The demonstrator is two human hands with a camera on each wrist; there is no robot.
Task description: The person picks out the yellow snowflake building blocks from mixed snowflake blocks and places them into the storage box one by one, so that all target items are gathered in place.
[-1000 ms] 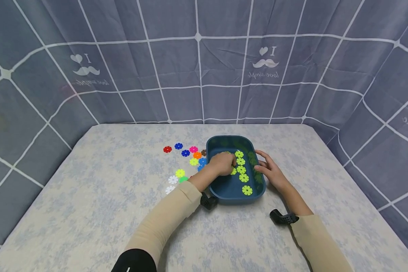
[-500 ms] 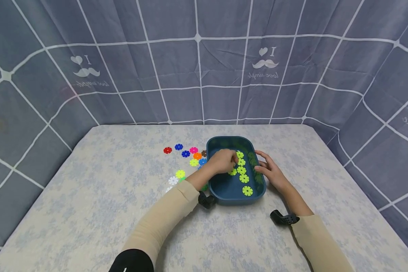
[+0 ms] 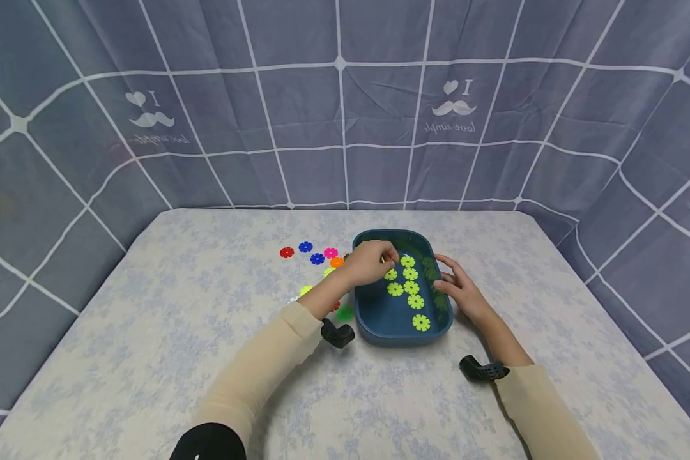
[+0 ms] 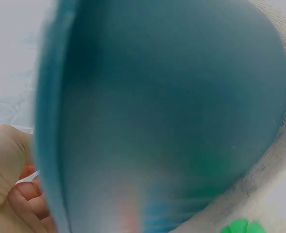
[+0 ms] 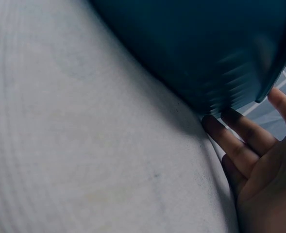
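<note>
A dark teal rectangular tub [image 3: 388, 335] stands on the table with several yellow-green flower-shaped plastic discs [image 3: 416, 301] on its floor. My left hand [image 3: 368, 263] reaches over the tub's left side, fingers bent toward the thumb above the discs. A bit of yellow shows between finger and thumb; I cannot tell whether it is held. In the left wrist view, curled fingers [image 4: 28, 204] show beyond the tub's rim. My right hand [image 3: 460, 286] rests against the tub's right side, thumb at the rim. Its spread fingers [image 5: 235, 148] lie along the outer wall in the right wrist view.
More loose discs lie left of the tub: red [image 3: 286, 252], blue [image 3: 317, 259], pink [image 3: 330, 253], orange [image 3: 337, 262] and green [image 3: 345, 313], some covered by the left arm. Grey checked cloth [image 3: 379, 128] hangs around the table's back and sides.
My left hand has drawn up and slightly back to the left inside the tub, uncovering a yellow-green disc beneath it. The right hand stays against the tub.
</note>
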